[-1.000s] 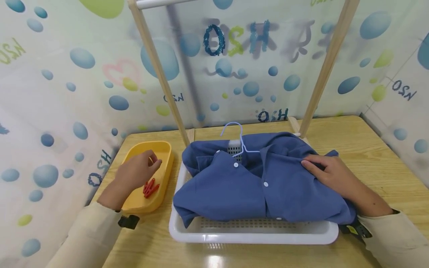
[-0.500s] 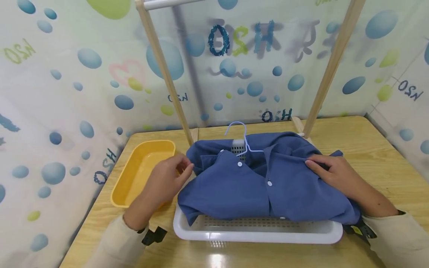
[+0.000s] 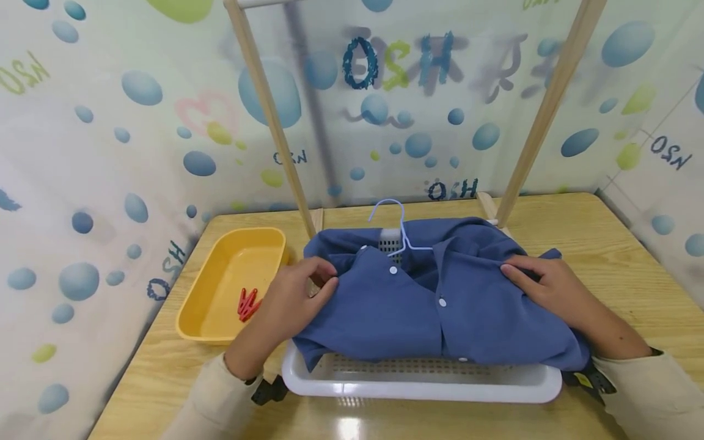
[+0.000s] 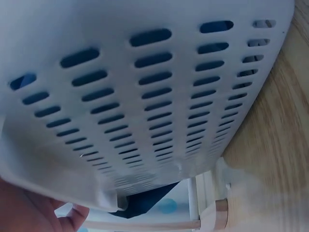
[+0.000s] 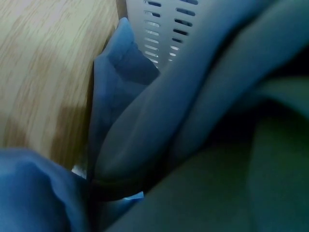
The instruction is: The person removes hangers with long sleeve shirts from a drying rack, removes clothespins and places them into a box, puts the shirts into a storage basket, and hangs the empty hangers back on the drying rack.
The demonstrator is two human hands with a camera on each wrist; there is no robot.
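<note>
A blue button-up shirt (image 3: 385, 311) lies spread over a white perforated basket (image 3: 440, 391), its collar end toward the back. Through its neck passes a light-blue clothes hanger (image 3: 405, 235), hook up. My left hand (image 3: 291, 299) is at the shirt's left shoulder, thumb and index fingertips pinching the cloth edge. On the other side my right hand (image 3: 555, 290) pinches the fabric by the right shoulder. In the left wrist view, fingers (image 4: 75, 217) show below the basket's rim; the right wrist view is mostly dark shirt folds (image 5: 145, 125).
A yellow tray (image 3: 220, 275) with several red clothespins (image 3: 249, 304) stands left of the basket. Behind the basket rise two wooden posts (image 3: 275, 122) of a rack, with a white bar (image 3: 264, 3) across the top. A patterned sheet surrounds the wooden table (image 3: 616, 269).
My left hand has moved right from over the yellow tray to the shirt's left shoulder and pinches it. My right hand keeps its hold on the shirt.
</note>
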